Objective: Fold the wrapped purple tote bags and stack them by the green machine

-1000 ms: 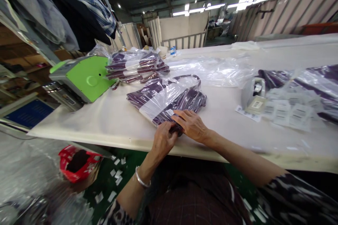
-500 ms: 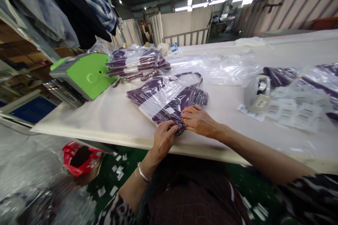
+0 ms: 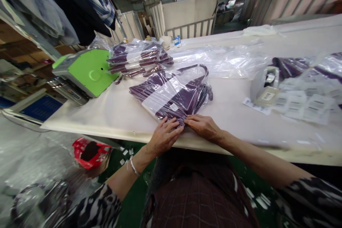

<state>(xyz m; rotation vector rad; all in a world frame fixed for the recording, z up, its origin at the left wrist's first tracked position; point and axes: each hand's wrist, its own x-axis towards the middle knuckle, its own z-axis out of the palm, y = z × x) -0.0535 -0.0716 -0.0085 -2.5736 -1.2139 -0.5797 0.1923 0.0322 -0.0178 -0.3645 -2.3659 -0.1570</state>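
Note:
A dark purple tote bag (image 3: 165, 91) with a broad white band and a looped strap lies in clear plastic on the table. A small white label (image 3: 173, 107) shows near its front. My left hand (image 3: 166, 136) rests on the front corner of the plastic, its fingers stretched out over the wrapping. Beside it, my right hand (image 3: 203, 126) has its fingers pressed together on the gathered plastic at the same corner. The fingertips of both hands nearly meet there.
Behind the bag are a stack of wrapped purple bags (image 3: 140, 58) and clear plastic sheets (image 3: 221, 60). A green machine (image 3: 93, 73) and steel flask (image 3: 68, 91) stand left. Sticker sheets (image 3: 307, 107) and a tape dispenser (image 3: 265, 89) lie right. The table's front edge (image 3: 112, 134) runs before me.
My left hand's fingers have gone from curled at the corner to stretched flat over it. My right hand's fingers have slid down toward the front edge. The view has tilted slightly.

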